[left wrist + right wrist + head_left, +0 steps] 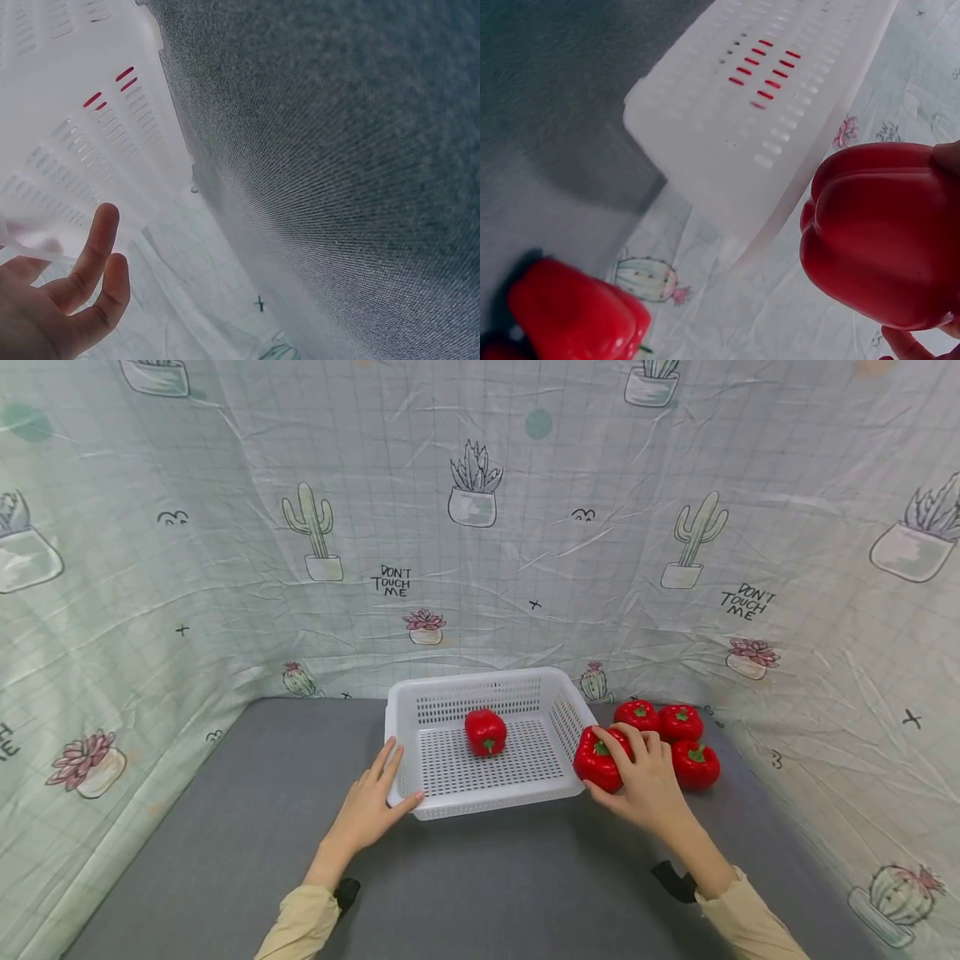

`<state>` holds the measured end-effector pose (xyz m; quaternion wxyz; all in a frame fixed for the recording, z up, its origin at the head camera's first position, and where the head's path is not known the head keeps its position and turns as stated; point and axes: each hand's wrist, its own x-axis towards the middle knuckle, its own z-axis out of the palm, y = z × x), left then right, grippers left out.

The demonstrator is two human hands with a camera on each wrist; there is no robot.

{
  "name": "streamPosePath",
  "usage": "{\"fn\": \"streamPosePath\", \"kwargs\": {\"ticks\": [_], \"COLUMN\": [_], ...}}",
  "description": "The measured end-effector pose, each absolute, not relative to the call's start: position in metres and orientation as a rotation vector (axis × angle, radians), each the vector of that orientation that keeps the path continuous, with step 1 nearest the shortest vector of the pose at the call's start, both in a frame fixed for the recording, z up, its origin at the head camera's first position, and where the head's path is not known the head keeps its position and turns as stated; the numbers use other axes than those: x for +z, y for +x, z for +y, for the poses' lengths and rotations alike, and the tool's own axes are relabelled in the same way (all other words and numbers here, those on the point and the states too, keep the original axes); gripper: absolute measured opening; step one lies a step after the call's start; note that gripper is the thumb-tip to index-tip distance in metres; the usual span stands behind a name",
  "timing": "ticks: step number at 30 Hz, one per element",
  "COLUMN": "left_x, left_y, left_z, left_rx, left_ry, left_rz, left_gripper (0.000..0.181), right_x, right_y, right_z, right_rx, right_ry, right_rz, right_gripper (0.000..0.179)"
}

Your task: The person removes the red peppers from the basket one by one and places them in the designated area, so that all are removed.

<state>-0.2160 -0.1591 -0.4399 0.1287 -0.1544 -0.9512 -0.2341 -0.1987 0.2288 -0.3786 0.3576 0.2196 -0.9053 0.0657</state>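
Observation:
A white plastic basket [487,804] with slotted walls stands on the grey surface, with one red bell pepper [485,732] inside. My left hand [369,803] touches the basket's front left corner, its fingers along the left rim and its thumb at the front rim. In the left wrist view, two fingers [101,240] bend loosely outside the slotted wall. My right hand [647,781] grips another red bell pepper [885,232], held up beside the basket's right rim. Fingertips of that hand partly show at the right edge of the right wrist view.
Three more red bell peppers sit together right of the basket: one at the back left [637,713], one at the back right [681,724] and one in front [696,766]. A cactus-print cloth [525,568] hangs behind and along both sides of the grey surface [480,885].

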Motion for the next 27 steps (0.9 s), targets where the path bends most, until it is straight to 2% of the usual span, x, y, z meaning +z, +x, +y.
{"fn": "streamPosePath", "kwargs": {"ticks": [12,27], "left_x": [-0.441,-0.441], "left_y": [-0.216,-0.217], "left_z": [-0.16,-0.16], "left_rx": [-0.676,-0.664], "left_ry": [-0.453,-0.457], "left_rz": [-2.766,-2.763], "left_gripper": [0.08,0.08], "right_x": [-0.381,-0.395], "right_y": [-0.179,-0.171], "right_z": [0.257,0.287], "right_rx": [0.191,0.15], "right_ry": [0.517,0.484], "right_rz": [-2.393,-2.47], "right_gripper": [0.089,0.095]}}
